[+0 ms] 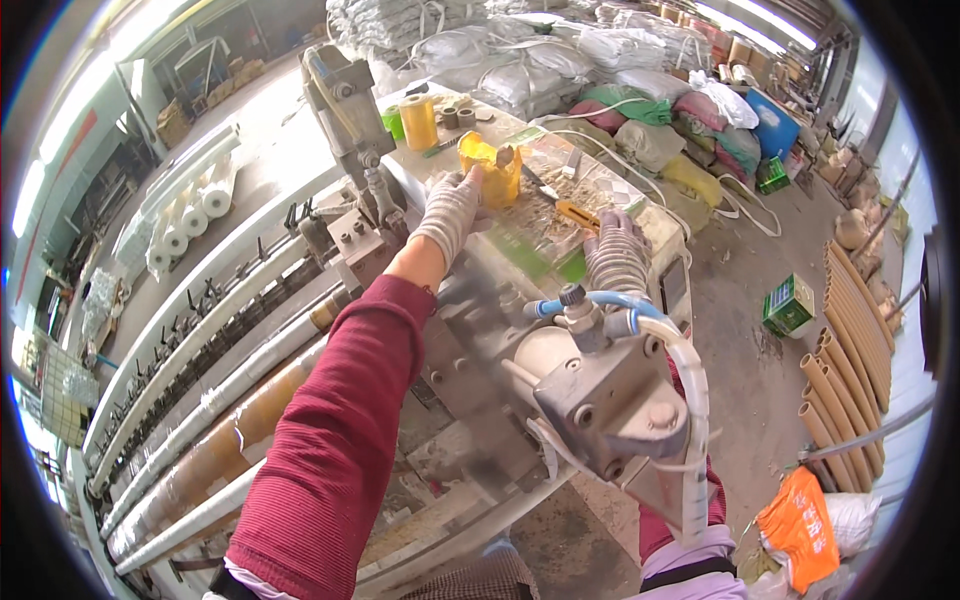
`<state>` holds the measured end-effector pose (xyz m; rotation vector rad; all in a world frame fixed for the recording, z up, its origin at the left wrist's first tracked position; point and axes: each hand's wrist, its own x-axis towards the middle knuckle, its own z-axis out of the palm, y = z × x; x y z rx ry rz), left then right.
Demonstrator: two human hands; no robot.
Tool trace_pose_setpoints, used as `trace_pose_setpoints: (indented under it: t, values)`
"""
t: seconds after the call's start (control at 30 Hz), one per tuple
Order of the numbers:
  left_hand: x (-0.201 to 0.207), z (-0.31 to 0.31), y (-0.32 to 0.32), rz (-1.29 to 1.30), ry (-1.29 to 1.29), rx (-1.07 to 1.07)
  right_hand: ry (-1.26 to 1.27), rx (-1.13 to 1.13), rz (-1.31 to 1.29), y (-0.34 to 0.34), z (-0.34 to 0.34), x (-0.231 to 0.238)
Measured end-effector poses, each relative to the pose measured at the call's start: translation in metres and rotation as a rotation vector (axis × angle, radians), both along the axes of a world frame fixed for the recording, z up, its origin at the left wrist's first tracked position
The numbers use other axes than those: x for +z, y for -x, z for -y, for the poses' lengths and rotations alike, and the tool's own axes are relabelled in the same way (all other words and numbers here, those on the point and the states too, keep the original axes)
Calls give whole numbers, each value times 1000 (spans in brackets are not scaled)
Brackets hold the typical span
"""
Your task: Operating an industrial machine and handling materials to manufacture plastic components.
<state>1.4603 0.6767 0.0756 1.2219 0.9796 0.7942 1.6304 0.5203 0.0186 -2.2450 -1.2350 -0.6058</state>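
Worktable (512, 125) | left hand (455, 207): fingers pinching ragged yellow roll (507, 187), at table's middle | right hand (617, 252): closed round yellow knife (577, 213), table's right side | upright yellow tube (420, 122): table's far-left end

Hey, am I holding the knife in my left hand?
No, the yellow-handled knife is in your right hand, while your left hand grips the torn yellow piece.
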Motion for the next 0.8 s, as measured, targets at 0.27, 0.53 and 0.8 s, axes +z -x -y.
trace_pose_setpoints:
  t: [0.27, 0.53, 0.8]
  values:
    - [6, 76, 99, 486, 67, -17, -206, 202, -101, -10, 43, -49]
    - [5, 298, 337, 307, 0, 22, -171, 120, -666, 75, 247, -106]
    - [-154, 448, 518, 104, 250, 357, 345, 972, -1095, 438, 313, -80]
